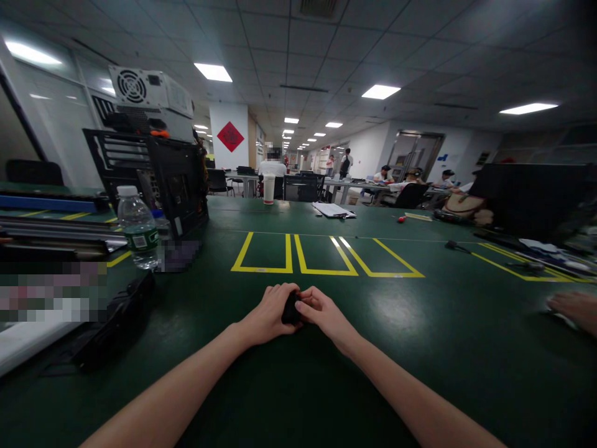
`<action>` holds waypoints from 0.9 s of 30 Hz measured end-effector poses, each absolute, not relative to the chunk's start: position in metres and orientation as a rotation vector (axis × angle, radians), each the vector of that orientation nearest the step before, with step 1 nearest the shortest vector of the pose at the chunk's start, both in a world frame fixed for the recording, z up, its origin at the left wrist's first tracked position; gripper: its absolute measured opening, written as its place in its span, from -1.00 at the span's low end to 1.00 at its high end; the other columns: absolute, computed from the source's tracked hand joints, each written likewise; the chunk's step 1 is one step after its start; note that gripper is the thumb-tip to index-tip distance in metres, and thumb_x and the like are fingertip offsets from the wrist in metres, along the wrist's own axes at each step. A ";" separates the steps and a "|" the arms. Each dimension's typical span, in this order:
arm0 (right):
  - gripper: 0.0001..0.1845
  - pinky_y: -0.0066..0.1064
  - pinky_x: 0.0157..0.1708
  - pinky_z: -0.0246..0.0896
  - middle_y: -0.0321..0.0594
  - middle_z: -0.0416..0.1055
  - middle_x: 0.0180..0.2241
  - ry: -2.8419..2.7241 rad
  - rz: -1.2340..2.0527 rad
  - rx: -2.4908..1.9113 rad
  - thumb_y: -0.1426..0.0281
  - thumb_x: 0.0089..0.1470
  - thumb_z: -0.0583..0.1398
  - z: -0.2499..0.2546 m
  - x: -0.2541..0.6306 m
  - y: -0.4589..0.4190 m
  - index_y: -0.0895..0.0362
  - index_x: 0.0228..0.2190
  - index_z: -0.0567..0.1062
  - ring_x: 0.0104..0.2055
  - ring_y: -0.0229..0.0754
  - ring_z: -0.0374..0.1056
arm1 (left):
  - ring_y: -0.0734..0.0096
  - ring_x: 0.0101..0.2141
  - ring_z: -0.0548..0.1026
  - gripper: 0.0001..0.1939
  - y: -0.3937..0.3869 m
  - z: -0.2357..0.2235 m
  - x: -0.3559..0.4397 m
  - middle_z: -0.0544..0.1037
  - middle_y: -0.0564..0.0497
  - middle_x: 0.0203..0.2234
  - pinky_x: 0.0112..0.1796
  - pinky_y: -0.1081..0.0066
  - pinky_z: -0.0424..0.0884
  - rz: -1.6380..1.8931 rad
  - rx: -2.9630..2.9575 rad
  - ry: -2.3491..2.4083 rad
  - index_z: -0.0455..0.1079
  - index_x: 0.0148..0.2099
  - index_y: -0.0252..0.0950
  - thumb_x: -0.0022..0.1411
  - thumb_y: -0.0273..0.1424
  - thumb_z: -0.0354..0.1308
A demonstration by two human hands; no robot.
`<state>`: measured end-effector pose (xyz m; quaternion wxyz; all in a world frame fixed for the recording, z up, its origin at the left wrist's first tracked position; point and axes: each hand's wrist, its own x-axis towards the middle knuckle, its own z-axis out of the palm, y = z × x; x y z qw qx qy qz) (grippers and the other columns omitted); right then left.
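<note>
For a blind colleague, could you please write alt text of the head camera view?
The left hand holds a small black object, the right hand touching it, at a green table. Beyond are yellow tape outlines, a cup and clipboard; a bottle and computer case stand at left.

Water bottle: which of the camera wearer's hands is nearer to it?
The left hand: it is right of the bottle and closer to the camera, around a small black object; the right hand is farther right.
</note>
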<state>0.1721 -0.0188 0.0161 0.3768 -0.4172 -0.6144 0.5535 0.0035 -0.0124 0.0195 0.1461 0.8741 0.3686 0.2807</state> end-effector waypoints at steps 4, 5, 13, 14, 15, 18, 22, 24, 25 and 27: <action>-0.69 -0.23 -0.18 0.19 -0.23 0.31 -0.23 -1.583 1.384 -1.112 0.24 -0.11 0.15 0.013 0.173 -0.015 0.10 -0.28 0.31 -0.16 -0.15 0.26 | 0.28 -0.20 0.27 -0.47 -0.015 0.025 0.001 0.27 -0.03 -0.17 -0.19 0.26 0.21 0.743 2.517 1.040 0.03 -0.01 -0.21 -0.02 -0.35 0.16; -0.70 -0.23 -0.18 0.20 -0.23 0.30 -0.22 -1.601 1.393 -1.095 0.26 -0.11 0.15 0.013 0.174 -0.015 0.10 -0.28 0.30 -0.16 -0.15 0.26 | 0.28 -0.21 0.27 -0.48 -0.015 0.026 0.001 0.27 -0.03 -0.18 -0.19 0.26 0.21 0.731 2.518 1.031 0.04 -0.01 -0.21 -0.01 -0.35 0.15; -0.75 -0.27 -0.19 0.21 -0.25 0.30 -0.25 -1.614 1.408 -0.997 0.32 -0.13 0.18 0.023 0.173 -0.021 0.12 -0.34 0.29 -0.18 -0.17 0.28 | 0.29 -0.21 0.26 -0.47 -0.011 0.017 0.004 0.27 -0.02 -0.19 -0.19 0.28 0.19 0.801 2.528 1.039 0.04 -0.03 -0.21 -0.05 -0.38 0.18; -0.76 -0.27 -0.19 0.21 -0.25 0.31 -0.27 -1.606 1.388 -1.008 0.31 -0.11 0.17 0.023 0.172 -0.020 0.13 -0.35 0.30 -0.20 -0.17 0.28 | 0.29 -0.21 0.26 -0.46 -0.011 0.016 0.004 0.27 -0.02 -0.19 -0.18 0.28 0.19 0.810 2.532 1.035 0.04 -0.03 -0.21 -0.06 -0.38 0.18; -0.76 -0.27 -0.19 0.20 -0.24 0.31 -0.29 -1.597 1.366 -1.020 0.30 -0.11 0.16 0.021 0.171 -0.019 0.14 -0.36 0.30 -0.21 -0.18 0.29 | 0.28 -0.21 0.25 -0.45 -0.010 0.015 0.004 0.27 -0.02 -0.19 -0.18 0.28 0.19 0.817 2.536 1.031 0.04 -0.03 -0.21 -0.07 -0.38 0.19; -0.71 -0.27 -0.20 0.20 -0.22 0.32 -0.28 -1.561 1.357 -1.080 0.29 -0.14 0.19 0.016 0.169 -0.016 0.15 -0.34 0.30 -0.20 -0.16 0.29 | 0.28 -0.21 0.25 -0.44 -0.009 0.014 0.004 0.27 -0.02 -0.20 -0.19 0.29 0.19 0.823 2.540 1.028 0.04 -0.03 -0.23 -0.07 -0.38 0.20; -0.68 -0.26 -0.21 0.21 -0.22 0.32 -0.26 -1.587 1.420 -1.051 0.28 -0.16 0.20 0.014 0.172 -0.014 0.14 -0.32 0.30 -0.19 -0.15 0.29 | 0.29 -0.22 0.25 -0.47 -0.009 0.015 0.003 0.27 -0.02 -0.20 -0.19 0.28 0.19 0.809 2.534 1.024 0.05 -0.04 -0.23 -0.05 -0.39 0.18; -0.68 -0.27 -0.20 0.21 -0.25 0.32 -0.25 -1.628 1.425 -0.998 0.32 -0.19 0.22 0.014 0.174 -0.015 0.12 -0.33 0.30 -0.18 -0.15 0.29 | 0.29 -0.22 0.26 -0.50 -0.010 0.016 0.004 0.26 -0.03 -0.21 -0.19 0.27 0.19 0.800 2.533 1.019 0.06 -0.05 -0.23 -0.04 -0.39 0.17; -0.67 -0.27 -0.19 0.21 -0.26 0.31 -0.24 -1.640 1.418 -0.987 0.33 -0.20 0.23 0.015 0.174 -0.016 0.11 -0.32 0.29 -0.17 -0.15 0.29 | 0.29 -0.22 0.26 -0.50 -0.010 0.017 0.004 0.26 -0.03 -0.21 -0.20 0.27 0.20 0.798 2.531 1.021 0.06 -0.05 -0.23 -0.04 -0.39 0.16; -0.70 -0.27 -0.19 0.21 -0.27 0.31 -0.25 -1.647 1.392 -0.992 0.32 -0.17 0.21 0.017 0.174 -0.018 0.11 -0.33 0.29 -0.18 -0.16 0.28 | 0.28 -0.22 0.26 -0.50 -0.011 0.018 0.004 0.26 -0.03 -0.20 -0.20 0.27 0.20 0.797 2.524 1.027 0.06 -0.04 -0.23 -0.04 -0.39 0.16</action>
